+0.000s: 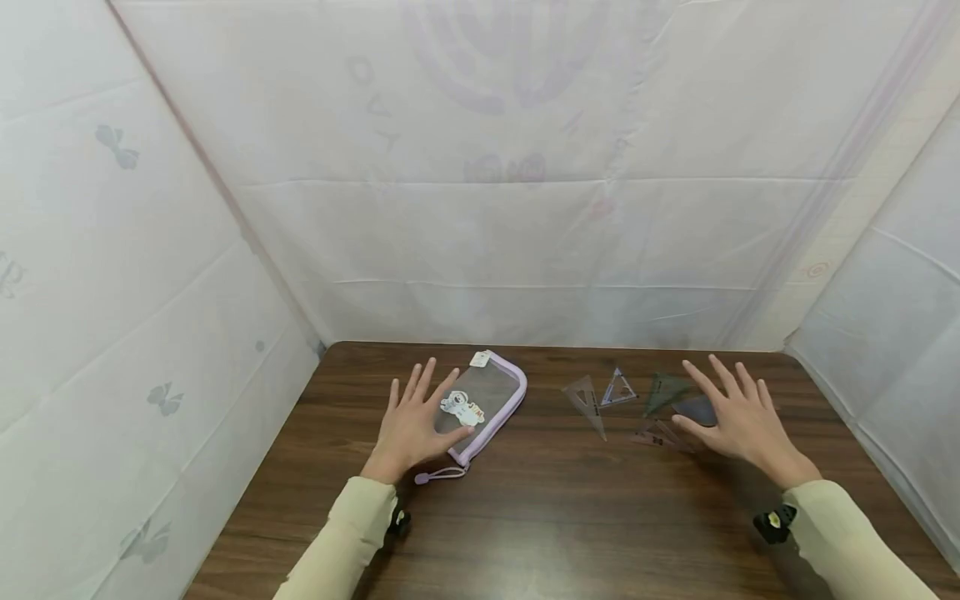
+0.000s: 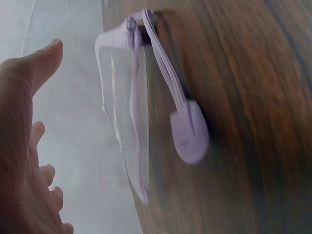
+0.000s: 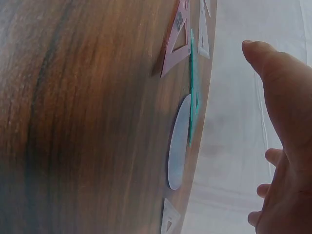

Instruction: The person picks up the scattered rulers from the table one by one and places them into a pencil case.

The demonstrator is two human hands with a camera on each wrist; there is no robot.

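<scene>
Both the left hand (image 1: 412,422) and the right hand (image 1: 746,423) have their fingers spread wide. At the left one, below centre of the head frame, lies a mesh pouch (image 1: 495,392) with lilac trim, a white tag (image 1: 480,358) and a cartoon sticker (image 1: 462,408) whose lettering is too small to read. Near the right one, lower right, lie a green set square (image 1: 662,395), a pink set square (image 3: 170,63) with illegible dark print and other drawing pieces. Beneath is a dark wood-grain desk (image 1: 540,525); white sheeting (image 1: 450,242) with faded purple lettering hangs behind.
</scene>
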